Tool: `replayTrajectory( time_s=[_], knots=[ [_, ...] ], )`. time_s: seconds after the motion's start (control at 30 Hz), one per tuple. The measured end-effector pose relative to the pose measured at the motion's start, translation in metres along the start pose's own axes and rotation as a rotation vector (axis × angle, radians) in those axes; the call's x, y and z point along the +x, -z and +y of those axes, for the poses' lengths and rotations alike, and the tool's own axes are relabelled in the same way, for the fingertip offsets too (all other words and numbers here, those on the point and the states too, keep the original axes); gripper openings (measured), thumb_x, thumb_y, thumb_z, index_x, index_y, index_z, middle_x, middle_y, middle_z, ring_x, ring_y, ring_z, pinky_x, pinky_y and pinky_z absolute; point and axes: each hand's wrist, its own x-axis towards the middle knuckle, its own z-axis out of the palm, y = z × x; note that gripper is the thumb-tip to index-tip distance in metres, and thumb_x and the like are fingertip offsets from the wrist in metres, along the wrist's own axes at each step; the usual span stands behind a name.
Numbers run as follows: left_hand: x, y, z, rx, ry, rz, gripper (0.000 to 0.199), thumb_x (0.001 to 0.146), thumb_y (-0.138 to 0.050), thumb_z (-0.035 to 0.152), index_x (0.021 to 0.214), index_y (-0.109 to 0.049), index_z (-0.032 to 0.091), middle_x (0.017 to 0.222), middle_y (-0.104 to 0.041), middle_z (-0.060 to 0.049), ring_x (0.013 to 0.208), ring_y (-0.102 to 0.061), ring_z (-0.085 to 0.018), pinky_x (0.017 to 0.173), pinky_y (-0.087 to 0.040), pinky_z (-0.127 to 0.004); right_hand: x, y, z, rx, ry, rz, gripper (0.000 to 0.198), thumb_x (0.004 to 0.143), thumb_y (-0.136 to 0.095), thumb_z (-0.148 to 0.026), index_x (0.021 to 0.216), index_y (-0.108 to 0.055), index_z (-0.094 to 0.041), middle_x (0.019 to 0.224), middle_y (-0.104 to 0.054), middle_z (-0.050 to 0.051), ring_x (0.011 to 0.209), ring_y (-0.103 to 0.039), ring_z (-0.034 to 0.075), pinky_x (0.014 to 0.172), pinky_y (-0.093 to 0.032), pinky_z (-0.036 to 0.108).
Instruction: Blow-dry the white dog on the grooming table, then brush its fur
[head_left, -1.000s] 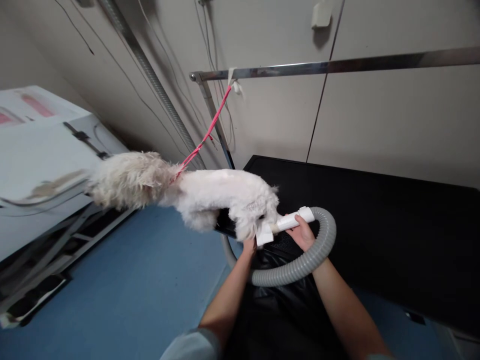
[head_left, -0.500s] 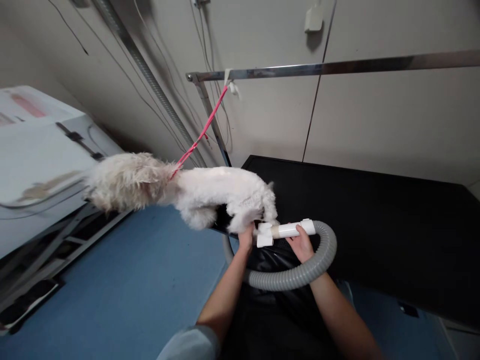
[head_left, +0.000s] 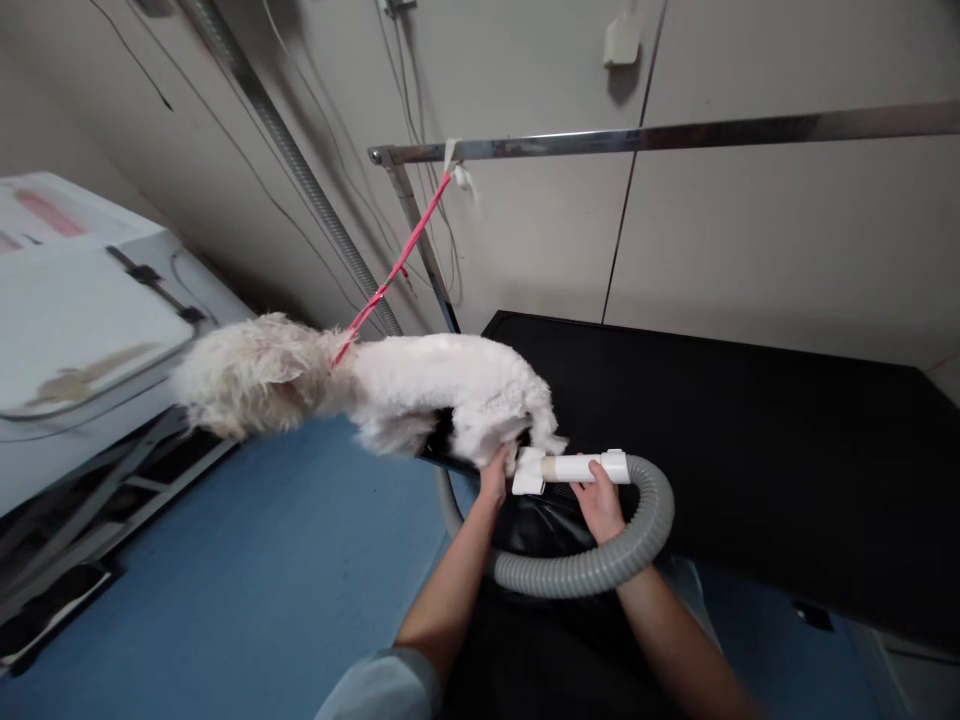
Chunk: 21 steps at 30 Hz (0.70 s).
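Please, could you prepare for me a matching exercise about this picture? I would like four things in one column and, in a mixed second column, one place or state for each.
Things
1. Straight white plastic tube
2. Thin pink cord
3. White dog with smooth-cut back and shaggy head
4. Thick grey ribbed hose

Places or states
A. Head toward the picture's left
B. Bent in a curve, joined to the tube's end
C. In the right hand's grip
D. Slanting up from the neck to a shiny metal bar

Right pairs: 1-C, 2-D, 3-A, 4-B
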Motion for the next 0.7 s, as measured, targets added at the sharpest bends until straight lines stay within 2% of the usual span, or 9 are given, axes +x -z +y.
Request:
replayTrajectory(
  time_s=[0.2, 0.3, 0.37, 0.5, 0.6, 0.7],
  knots=[
    [-0.005, -0.016, 0.006, -0.115, 0.057, 0.004, 0.019, 0.075, -0.076, 0.012, 0.094, -0.073, 0.015, 0.092, -0.079, -0.005, 0.091, -0.073, -0.021, 0.092, -0.056, -0.031, -0.008, 0.004, 0.0, -0.039, 0.082, 0.004, 0.047, 0.07, -0.079, -0.031, 0.112, -0.058, -0.033, 0.105, -0.072, -0.006, 0.111, -0.068, 0.021, 0.107, -0.052, 0.054],
    [-0.003, -0.02, 0.008, -0.131, 0.117, -0.013, 0.013, 0.074, -0.076, 0.015, 0.085, -0.071, 0.015, 0.077, -0.075, -0.003, 0.07, -0.07, -0.018, 0.08, -0.058, -0.031, -0.017, 0.009, -0.002, -0.04, 0.128, 0.005, 0.048, 0.069, -0.08, -0.032, 0.112, -0.058, -0.034, 0.107, -0.071, -0.006, 0.116, -0.067, 0.023, 0.109, -0.049, 0.057],
    [-0.003, -0.02, 0.008, -0.16, 0.163, -0.053, 0.012, 0.073, -0.076, 0.019, 0.082, -0.069, 0.015, 0.07, -0.072, -0.002, 0.063, -0.068, -0.017, 0.075, -0.059, -0.031, -0.024, 0.013, -0.003, -0.042, 0.159, 0.001, 0.047, 0.069, -0.081, -0.032, 0.11, -0.059, -0.034, 0.108, -0.07, -0.006, 0.117, -0.067, 0.024, 0.109, -0.048, 0.06],
    [-0.009, -0.015, 0.004, -0.207, 0.252, -0.151, 0.018, 0.073, -0.078, 0.027, 0.083, -0.07, 0.015, 0.069, -0.073, -0.004, 0.065, -0.07, -0.02, 0.076, -0.059, -0.033, -0.038, 0.016, -0.001, -0.073, 0.218, -0.027, 0.045, 0.069, -0.081, -0.032, 0.108, -0.059, -0.034, 0.112, -0.068, -0.006, 0.121, -0.065, 0.026, 0.11, -0.046, 0.065],
    [-0.013, -0.011, 0.001, -0.153, 0.235, -0.161, 0.02, 0.077, -0.078, 0.03, 0.086, -0.071, 0.013, 0.074, -0.075, -0.006, 0.07, -0.072, -0.022, 0.08, -0.059, -0.035, -0.045, 0.01, 0.002, -0.114, 0.251, -0.054, 0.046, 0.069, -0.08, -0.032, 0.11, -0.058, -0.034, 0.115, -0.068, -0.005, 0.124, -0.064, 0.027, 0.111, -0.043, 0.067],
    [-0.01, -0.01, 0.011, -0.133, 0.244, -0.17, 0.027, 0.079, -0.079, 0.038, 0.09, -0.071, 0.014, 0.079, -0.077, -0.008, 0.082, -0.074, -0.025, 0.089, -0.058, -0.038, -0.053, -0.001, -0.003, -0.211, 0.283, -0.112, 0.046, 0.066, -0.08, -0.031, 0.107, -0.06, -0.031, 0.113, -0.071, -0.001, 0.121, -0.065, 0.027, 0.115, -0.041, 0.063]
  ],
)
